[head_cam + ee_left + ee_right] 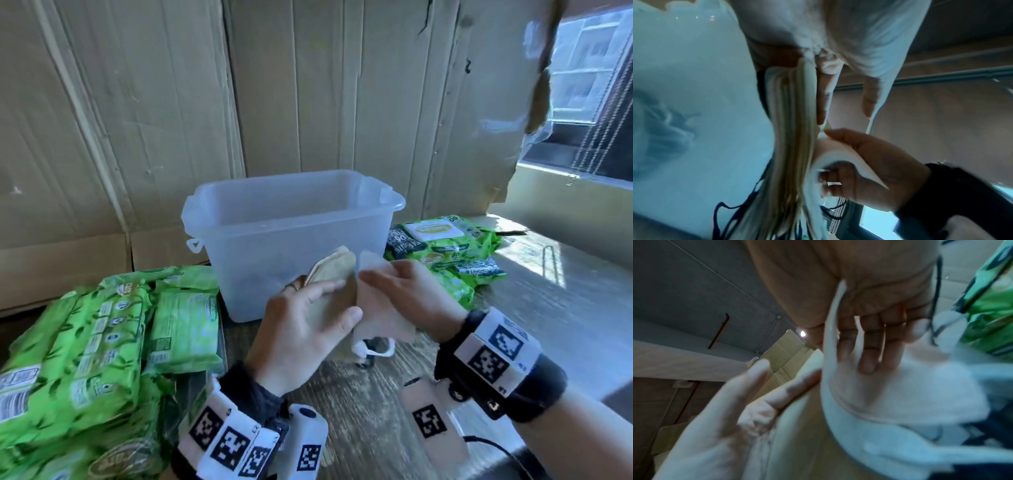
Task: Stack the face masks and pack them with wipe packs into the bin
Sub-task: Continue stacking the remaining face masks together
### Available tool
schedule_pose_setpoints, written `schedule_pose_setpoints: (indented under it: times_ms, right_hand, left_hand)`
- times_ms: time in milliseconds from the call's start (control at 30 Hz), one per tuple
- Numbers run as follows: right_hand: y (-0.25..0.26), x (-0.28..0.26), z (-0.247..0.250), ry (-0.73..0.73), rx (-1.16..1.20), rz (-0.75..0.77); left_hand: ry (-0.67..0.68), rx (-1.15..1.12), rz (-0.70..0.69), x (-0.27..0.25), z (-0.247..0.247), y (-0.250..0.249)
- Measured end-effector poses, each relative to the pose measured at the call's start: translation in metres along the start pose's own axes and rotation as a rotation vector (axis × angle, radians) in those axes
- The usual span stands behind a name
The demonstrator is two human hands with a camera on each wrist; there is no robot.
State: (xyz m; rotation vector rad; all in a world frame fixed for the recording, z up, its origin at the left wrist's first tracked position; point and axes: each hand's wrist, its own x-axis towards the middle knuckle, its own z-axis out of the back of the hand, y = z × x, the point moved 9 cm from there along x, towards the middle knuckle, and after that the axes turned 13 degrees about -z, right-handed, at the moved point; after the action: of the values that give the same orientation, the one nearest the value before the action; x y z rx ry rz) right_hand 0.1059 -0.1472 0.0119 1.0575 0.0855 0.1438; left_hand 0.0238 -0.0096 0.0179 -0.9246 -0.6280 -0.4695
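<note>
In front of the translucent bin, my left hand grips a stack of face masks, thumb on the near face. The left wrist view shows the stack edge-on with several layers. My right hand pinches a single white face mask right beside the stack, touching its right side. From the right wrist, the fingers lie behind that mask. Ear loops dangle under both hands. Green wipe packs are piled at the left. The bin's inside is hard to make out.
More green wipe packs lie to the right of the bin. Cardboard sheets form a wall behind it. The wooden table runs under my hands, with a window at the far right.
</note>
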Motion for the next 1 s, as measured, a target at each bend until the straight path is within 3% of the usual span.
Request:
schedule_pose_setpoints:
  times_ms: [167,267,367,533,667,867,1000]
  right_hand:
    - [0.034,-0.017,-0.037,0.171,0.024,0.248]
    - [0.044,-0.023,-0.045,0.207,0.018,0.337]
    - [0.047,-0.027,-0.052,0.159,-0.145,0.410]
    - [0.040,-0.018,-0.039,0.023,-0.115,0.343]
    - [0.040,-0.018,-0.041,0.095,-0.163,0.315]
    - [0.022,-0.010,-0.037,0.178,-0.080,0.150]
    - [0.015,-0.009,-0.030,0.192,-0.032,0.116]
  left_hand:
    - [-0.121,-0.416,0.073,-0.005,0.007,0.008]
    - [-0.206,-0.489,0.110,-0.010,0.018,0.017]
    - [-0.258,-0.458,0.158,-0.013,0.022,0.031]
    - [-0.281,-0.434,0.206,-0.014,0.024,0.044]
    - [-0.250,-0.403,0.197,-0.014,0.024,0.042]
    - [-0.226,-0.387,0.130,-0.011,0.026,0.038]
    - [-0.164,-0.374,0.075,-0.010,0.020,0.031]
